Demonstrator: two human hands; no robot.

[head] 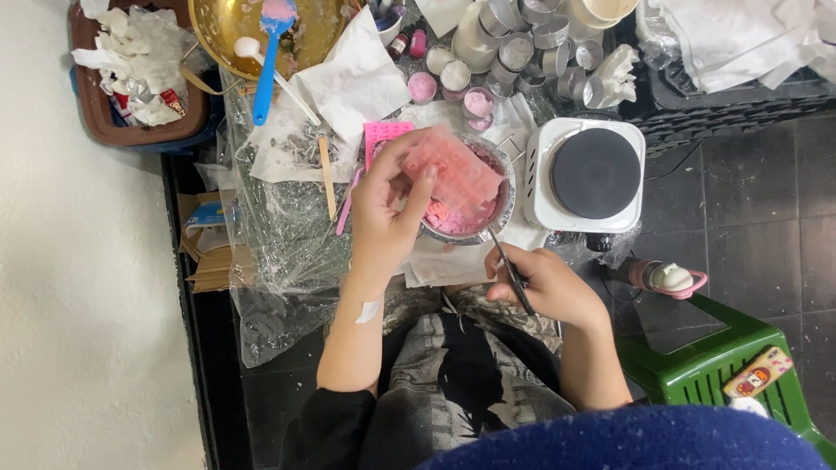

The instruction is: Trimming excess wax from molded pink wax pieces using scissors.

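Here the left hand (387,209) sits in the middle of the frame and pinches a floppy pink mold (457,178) with its fingers closed on the edge. The mold hangs over a small metal bowl (498,209) with pink bits inside. The right hand (544,283), a bit lower and to the right, is closed around a thin dark stick (509,265) that points up to the bowl. Just right of the bowl stands a white hot plate (588,174). A blue spatula (270,52) lies in a gold bowl (218,30) at the upper left.
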